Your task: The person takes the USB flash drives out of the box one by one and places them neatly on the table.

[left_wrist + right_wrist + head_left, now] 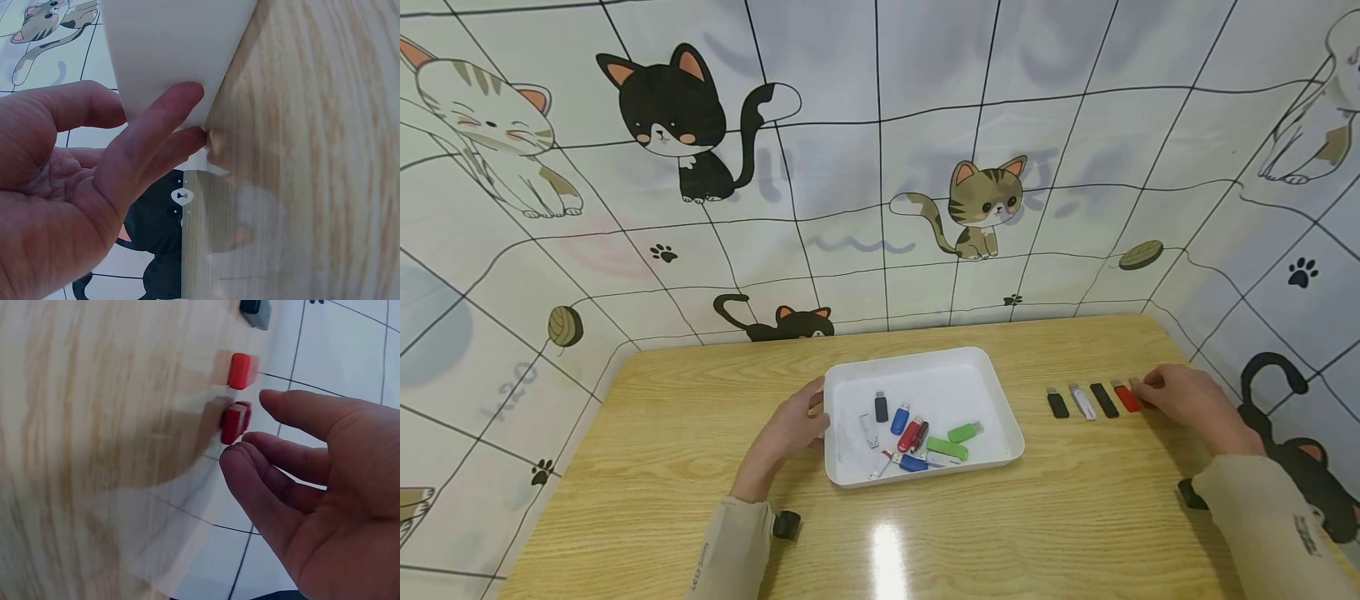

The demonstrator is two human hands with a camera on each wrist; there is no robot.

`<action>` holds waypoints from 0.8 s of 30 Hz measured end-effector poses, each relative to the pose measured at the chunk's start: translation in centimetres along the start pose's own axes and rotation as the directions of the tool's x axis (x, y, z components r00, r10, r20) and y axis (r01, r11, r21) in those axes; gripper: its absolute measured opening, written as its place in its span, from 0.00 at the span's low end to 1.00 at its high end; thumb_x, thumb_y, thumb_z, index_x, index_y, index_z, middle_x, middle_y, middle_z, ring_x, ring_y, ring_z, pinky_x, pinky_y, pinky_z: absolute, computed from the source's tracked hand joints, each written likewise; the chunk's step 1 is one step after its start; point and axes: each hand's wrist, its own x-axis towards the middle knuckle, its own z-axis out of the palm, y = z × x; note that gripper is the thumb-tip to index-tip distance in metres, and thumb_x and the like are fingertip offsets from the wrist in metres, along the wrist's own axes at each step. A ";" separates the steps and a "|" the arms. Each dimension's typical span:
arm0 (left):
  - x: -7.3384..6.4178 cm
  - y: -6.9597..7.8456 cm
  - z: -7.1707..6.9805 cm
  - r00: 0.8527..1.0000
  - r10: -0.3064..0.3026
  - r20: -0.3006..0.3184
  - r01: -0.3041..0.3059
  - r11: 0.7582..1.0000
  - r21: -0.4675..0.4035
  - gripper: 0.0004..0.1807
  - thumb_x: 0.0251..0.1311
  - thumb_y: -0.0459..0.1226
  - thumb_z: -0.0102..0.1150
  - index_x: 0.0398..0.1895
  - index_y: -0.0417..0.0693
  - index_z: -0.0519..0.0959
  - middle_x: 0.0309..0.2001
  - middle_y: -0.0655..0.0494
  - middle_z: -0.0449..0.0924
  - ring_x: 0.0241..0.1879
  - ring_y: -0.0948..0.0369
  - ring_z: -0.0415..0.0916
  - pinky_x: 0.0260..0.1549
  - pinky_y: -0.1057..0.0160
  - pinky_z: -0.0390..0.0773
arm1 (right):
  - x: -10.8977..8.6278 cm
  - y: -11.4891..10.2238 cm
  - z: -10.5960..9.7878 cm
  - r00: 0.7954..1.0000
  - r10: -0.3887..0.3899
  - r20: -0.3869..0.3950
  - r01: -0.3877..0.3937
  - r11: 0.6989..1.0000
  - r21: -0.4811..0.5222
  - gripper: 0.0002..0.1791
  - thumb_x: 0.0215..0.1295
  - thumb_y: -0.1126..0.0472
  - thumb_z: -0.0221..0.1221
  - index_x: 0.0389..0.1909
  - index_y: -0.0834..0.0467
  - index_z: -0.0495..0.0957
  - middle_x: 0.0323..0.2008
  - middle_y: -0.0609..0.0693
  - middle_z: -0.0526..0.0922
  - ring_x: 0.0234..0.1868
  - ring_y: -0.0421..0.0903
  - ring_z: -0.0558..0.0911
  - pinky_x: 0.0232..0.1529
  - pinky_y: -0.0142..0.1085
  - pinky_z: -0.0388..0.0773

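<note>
My left hand (792, 423) rests at the left side of a white tray (925, 360), its fingertips against the outer wall, as the left wrist view also shows. Inside the tray lie several USB sticks, among them a black one (881, 407), a red one (909, 434) and a green one (947, 448). My right hand (1183, 400) is low over the table at the right end of a row of USB sticks. Its thumb and fingertips pinch one end of a dark red USB stick (234, 424), mostly covered in the head view. Beside it lies a bright red USB stick (1126, 397).
The row continues leftward with a black stick (1104, 400), a white one (1082, 402) and another black one (1057, 403). All stand on a wooden table (700, 433). Walls with a printed cat pattern (850, 167) border the table behind and on both sides.
</note>
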 end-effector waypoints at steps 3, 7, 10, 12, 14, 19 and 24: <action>0.0 0.0 0.0 1.000 0.002 0.001 -0.002 1.000 -0.002 0.38 0.68 0.26 0.50 0.81 0.36 0.54 0.73 0.32 0.66 0.63 0.39 0.76 0.41 0.51 0.88 | -0.5 -0.4 -0.2 1.000 -0.012 -0.028 0.012 1.000 0.002 0.27 0.74 0.54 0.58 0.51 0.80 0.75 0.43 0.73 0.80 0.41 0.65 0.78 0.45 0.60 0.77; 0.0 0.1 0.0 1.000 0.001 0.002 -0.001 1.000 -0.011 0.38 0.68 0.26 0.50 0.81 0.36 0.54 0.73 0.32 0.66 0.62 0.39 0.77 0.41 0.51 0.88 | -1.4 -2.1 -0.9 0.994 -0.052 -0.096 0.053 0.999 0.012 0.28 0.75 0.56 0.56 0.55 0.81 0.72 0.47 0.76 0.79 0.45 0.68 0.78 0.48 0.64 0.76; -0.1 0.1 -0.1 1.000 -0.002 0.000 0.002 1.000 -0.015 0.38 0.68 0.26 0.50 0.81 0.37 0.54 0.73 0.32 0.66 0.62 0.40 0.77 0.40 0.51 0.88 | -2.2 -4.2 -1.6 0.981 -0.116 -0.154 0.118 0.993 0.001 0.27 0.75 0.56 0.56 0.56 0.81 0.73 0.47 0.75 0.80 0.46 0.69 0.80 0.48 0.65 0.77; -0.1 0.0 -0.1 1.000 -0.005 0.000 0.005 1.000 -0.013 0.38 0.68 0.26 0.50 0.81 0.37 0.54 0.73 0.32 0.66 0.62 0.40 0.77 0.41 0.51 0.88 | -2.8 -5.8 -1.9 0.971 -0.156 -0.180 0.157 0.988 -0.008 0.27 0.76 0.56 0.56 0.56 0.80 0.74 0.46 0.74 0.82 0.46 0.69 0.81 0.46 0.64 0.77; -0.1 0.0 -0.1 1.000 -0.003 0.001 0.003 1.000 -0.015 0.38 0.68 0.26 0.50 0.81 0.37 0.54 0.73 0.32 0.66 0.61 0.40 0.78 0.40 0.51 0.88 | -3.5 -7.3 -2.1 0.957 -0.203 -0.208 0.204 0.979 -0.018 0.26 0.75 0.56 0.56 0.56 0.78 0.76 0.45 0.72 0.83 0.46 0.68 0.82 0.45 0.63 0.78; 0.0 0.0 -0.1 1.000 0.001 0.004 -0.001 1.000 -0.016 0.38 0.68 0.26 0.50 0.81 0.38 0.55 0.73 0.33 0.66 0.61 0.41 0.78 0.40 0.51 0.88 | -4.7 -10.6 -2.0 0.933 -0.273 -0.235 0.284 0.959 0.015 0.22 0.75 0.57 0.57 0.56 0.75 0.79 0.45 0.68 0.85 0.45 0.64 0.83 0.43 0.60 0.80; 0.1 0.0 0.0 1.000 -0.005 0.005 0.005 1.000 -0.013 0.38 0.68 0.26 0.50 0.81 0.37 0.54 0.73 0.33 0.66 0.62 0.40 0.78 0.40 0.51 0.88 | -5.3 -13.4 -1.3 0.920 -0.320 -0.228 0.338 0.940 0.043 0.20 0.75 0.58 0.58 0.53 0.73 0.80 0.44 0.64 0.86 0.44 0.60 0.84 0.43 0.57 0.82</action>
